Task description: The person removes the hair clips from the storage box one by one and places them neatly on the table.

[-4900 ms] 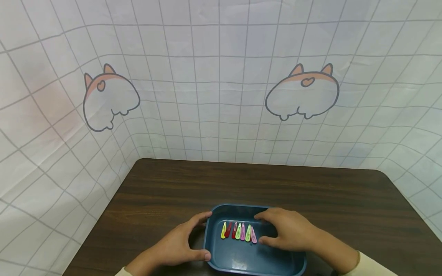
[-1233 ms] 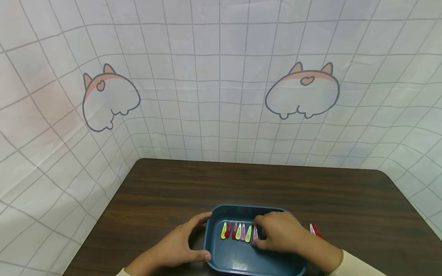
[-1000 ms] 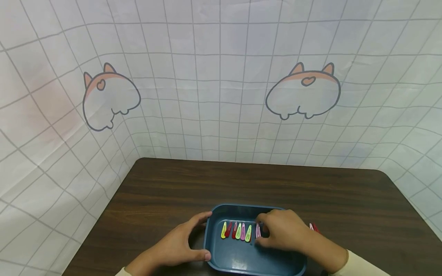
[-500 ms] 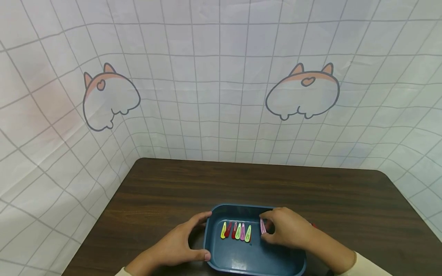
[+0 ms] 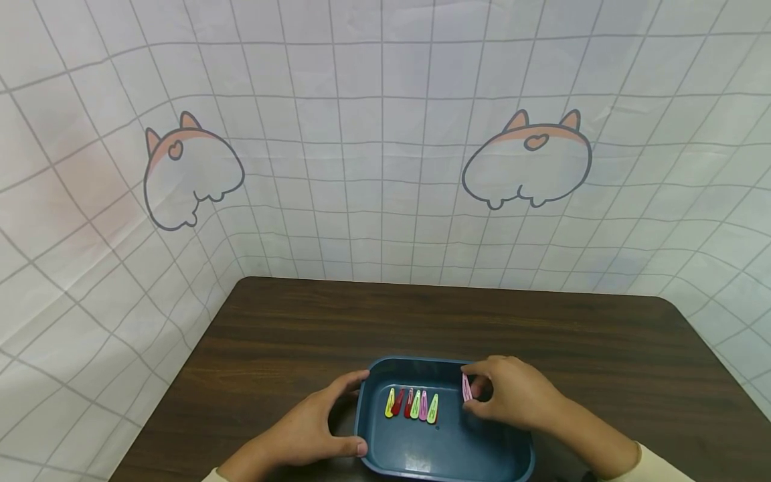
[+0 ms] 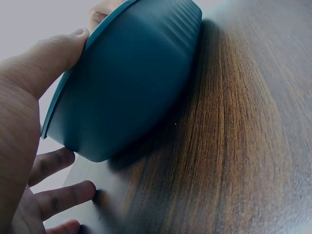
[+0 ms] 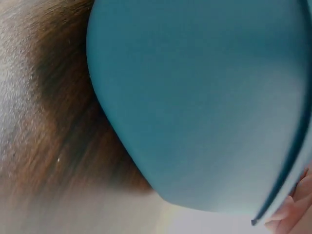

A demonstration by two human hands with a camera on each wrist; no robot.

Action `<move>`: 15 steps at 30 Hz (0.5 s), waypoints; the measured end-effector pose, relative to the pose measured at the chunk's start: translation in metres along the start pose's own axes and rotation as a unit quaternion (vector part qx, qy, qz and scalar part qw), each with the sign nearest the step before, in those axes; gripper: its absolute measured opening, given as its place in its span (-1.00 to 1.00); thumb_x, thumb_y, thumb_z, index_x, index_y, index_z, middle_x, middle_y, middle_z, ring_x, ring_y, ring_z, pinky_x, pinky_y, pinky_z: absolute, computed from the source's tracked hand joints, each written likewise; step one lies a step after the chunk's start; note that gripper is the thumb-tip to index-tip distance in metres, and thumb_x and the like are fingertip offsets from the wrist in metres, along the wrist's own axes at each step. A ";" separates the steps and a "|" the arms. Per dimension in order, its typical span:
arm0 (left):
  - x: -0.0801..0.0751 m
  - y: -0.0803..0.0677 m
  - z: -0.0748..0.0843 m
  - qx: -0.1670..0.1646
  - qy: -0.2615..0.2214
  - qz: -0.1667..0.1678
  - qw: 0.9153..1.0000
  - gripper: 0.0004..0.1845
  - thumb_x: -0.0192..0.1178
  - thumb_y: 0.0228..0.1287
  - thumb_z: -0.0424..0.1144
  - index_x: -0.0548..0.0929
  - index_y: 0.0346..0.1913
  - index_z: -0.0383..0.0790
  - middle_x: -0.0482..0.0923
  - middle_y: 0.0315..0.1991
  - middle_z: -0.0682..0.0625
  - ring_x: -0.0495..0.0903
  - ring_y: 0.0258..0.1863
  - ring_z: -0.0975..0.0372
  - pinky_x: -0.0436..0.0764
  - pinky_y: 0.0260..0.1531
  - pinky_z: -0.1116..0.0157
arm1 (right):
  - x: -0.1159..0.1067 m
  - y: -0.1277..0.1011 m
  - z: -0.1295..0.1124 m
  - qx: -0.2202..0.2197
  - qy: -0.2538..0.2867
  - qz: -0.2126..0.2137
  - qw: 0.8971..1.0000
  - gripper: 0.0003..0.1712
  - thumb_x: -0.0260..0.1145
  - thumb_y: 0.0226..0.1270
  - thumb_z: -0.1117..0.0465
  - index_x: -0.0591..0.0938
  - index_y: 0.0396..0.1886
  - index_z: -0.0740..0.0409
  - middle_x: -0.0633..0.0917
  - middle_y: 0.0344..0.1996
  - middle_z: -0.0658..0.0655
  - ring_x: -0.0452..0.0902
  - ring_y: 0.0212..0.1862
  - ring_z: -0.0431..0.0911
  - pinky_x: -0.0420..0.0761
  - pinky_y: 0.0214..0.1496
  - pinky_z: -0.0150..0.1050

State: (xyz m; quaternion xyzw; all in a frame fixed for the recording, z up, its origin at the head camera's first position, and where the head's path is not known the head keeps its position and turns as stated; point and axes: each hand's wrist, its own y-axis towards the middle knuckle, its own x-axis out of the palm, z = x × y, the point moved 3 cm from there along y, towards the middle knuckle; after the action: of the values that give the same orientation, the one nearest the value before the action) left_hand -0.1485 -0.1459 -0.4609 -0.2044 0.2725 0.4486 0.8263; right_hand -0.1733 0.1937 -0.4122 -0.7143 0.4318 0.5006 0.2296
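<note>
Right hand (image 5: pixel 512 398) pinches a pink hair clip (image 5: pixel 466 387) over the blue tray (image 5: pixel 446 455), lower centre; left hand (image 5: pixel 307 428) grips its rim on the bench (image 5: pixel 421 321)

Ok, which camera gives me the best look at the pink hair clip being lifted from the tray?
The head view: it shows the pink hair clip pinched in the right hand above the blue tray. Both wrist views show only the tray's outer wall and the wooden table, no clip at all.

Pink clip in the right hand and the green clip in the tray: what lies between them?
Only bare tray floor, seen in the head view.
</note>
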 end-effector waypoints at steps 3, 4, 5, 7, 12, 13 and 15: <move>0.000 0.000 0.000 0.000 -0.002 0.000 1.000 0.03 0.49 0.11 0.24 0.12 0.57 0.35 0.36 0.46 0.03 0.42 0.37 -0.05 0.26 0.25 -0.40 | -0.004 -0.003 0.001 0.006 -0.015 0.008 1.000 -0.41 0.62 0.07 -0.07 0.75 0.06 0.14 0.55 -0.50 -0.48 0.44 -0.32 -0.35 0.52 -0.30 -0.26; 0.000 0.000 -0.001 0.000 -0.002 0.000 1.000 0.03 0.49 0.11 0.24 0.12 0.57 0.35 0.36 0.45 0.03 0.42 0.37 -0.04 0.26 0.25 -0.40 | -0.005 -0.004 0.002 0.008 -0.017 0.011 1.000 -0.41 0.62 0.07 -0.07 0.75 0.06 0.13 0.55 -0.50 -0.49 0.44 -0.32 -0.35 0.52 -0.31 -0.26; 0.000 0.000 -0.001 0.001 -0.003 0.000 1.000 0.03 0.49 0.11 0.24 0.12 0.57 0.35 0.36 0.45 0.04 0.42 0.37 -0.03 0.26 0.26 -0.39 | -0.006 -0.005 0.002 0.011 -0.018 0.013 1.000 -0.41 0.62 0.07 -0.07 0.76 0.06 0.12 0.55 -0.50 -0.50 0.44 -0.32 -0.35 0.52 -0.31 -0.26; 0.000 0.000 -0.002 0.002 -0.003 0.001 1.000 0.03 0.49 0.11 0.24 0.12 0.57 0.35 0.37 0.45 0.05 0.42 0.36 -0.01 0.26 0.27 -0.38 | -0.008 -0.006 0.004 0.017 -0.014 0.015 1.000 -0.42 0.62 0.07 -0.06 0.76 0.06 0.11 0.55 -0.50 -0.50 0.44 -0.33 -0.35 0.50 -0.34 -0.28; 0.001 0.000 -0.002 0.006 0.001 0.002 1.000 0.03 0.49 0.10 0.25 0.12 0.57 0.36 0.38 0.43 0.07 0.44 0.35 0.00 0.28 0.27 -0.37 | -0.013 -0.011 0.010 0.039 -0.001 0.013 0.999 -0.42 0.62 0.07 -0.05 0.75 0.07 0.07 0.57 -0.49 -0.50 0.41 -0.37 -0.33 0.43 -0.39 -0.32; 0.001 0.000 -0.002 0.007 0.002 0.003 1.000 0.04 0.49 0.09 0.26 0.12 0.57 0.36 0.38 0.43 0.07 0.44 0.35 0.00 0.28 0.27 -0.37 | -0.014 -0.012 0.012 0.043 0.002 0.013 0.999 -0.42 0.62 0.07 -0.05 0.75 0.08 0.06 0.57 -0.49 -0.50 0.40 -0.37 -0.33 0.42 -0.40 -0.32; 0.001 0.000 -0.002 0.007 0.003 0.003 1.000 0.04 0.50 0.08 0.26 0.12 0.57 0.37 0.38 0.44 0.07 0.44 0.35 0.01 0.28 0.27 -0.36 | -0.016 -0.014 0.015 0.049 0.011 0.012 0.999 -0.42 0.62 0.08 -0.05 0.74 0.09 0.06 0.58 -0.49 -0.49 0.39 -0.39 -0.34 0.41 -0.42 -0.33</move>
State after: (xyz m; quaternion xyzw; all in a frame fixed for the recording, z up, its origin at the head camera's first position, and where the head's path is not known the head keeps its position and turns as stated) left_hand -0.1488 -0.1465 -0.4625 -0.1994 0.2790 0.4484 0.8254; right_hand -0.1707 0.2182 -0.4052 -0.7022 0.4668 0.4741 0.2534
